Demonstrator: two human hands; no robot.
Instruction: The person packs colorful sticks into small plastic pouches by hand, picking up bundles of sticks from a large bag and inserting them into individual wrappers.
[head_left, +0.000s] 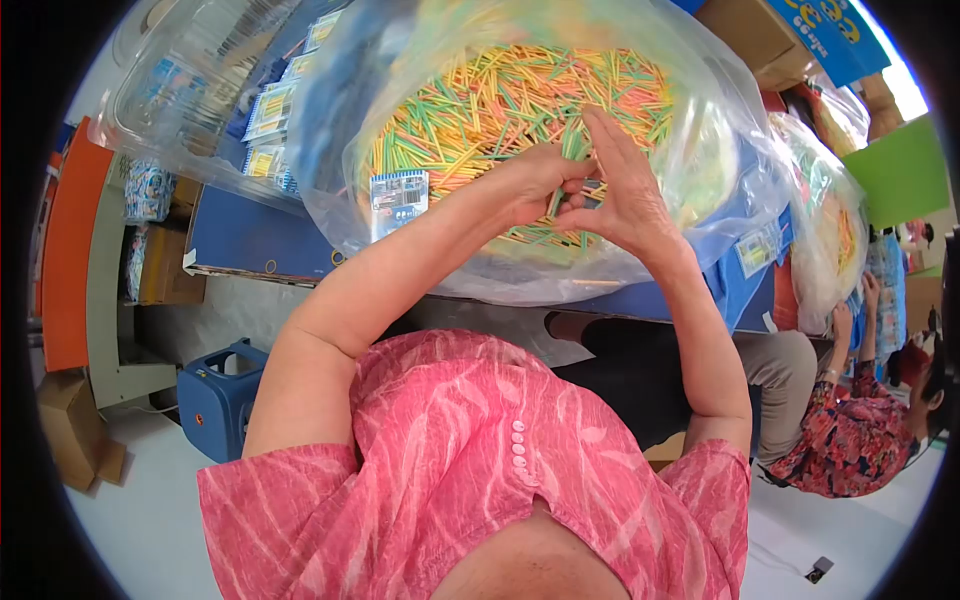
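A large clear plastic bag (735, 185) lies open before me, full of thin sticks (470, 110) in green, yellow, orange and pink. Over the bag's middle, my left hand (545, 182) is closed round a small bundle of green sticks (573, 148). My right hand (632, 195) is beside that bundle, its fingers stretched out and the thumb apart. Whether its palm touches the stick ends I cannot tell. A printed packet (399, 200) rests at the bag's left side, below the loose sticks.
A clear plastic tub (165, 110) and several printed packets (268, 115) are at the left of the blue table (240, 235). A blue stool (215, 395) stands on the floor. To the right, a co-worker (850, 430) sits by another bag of sticks (825, 215).
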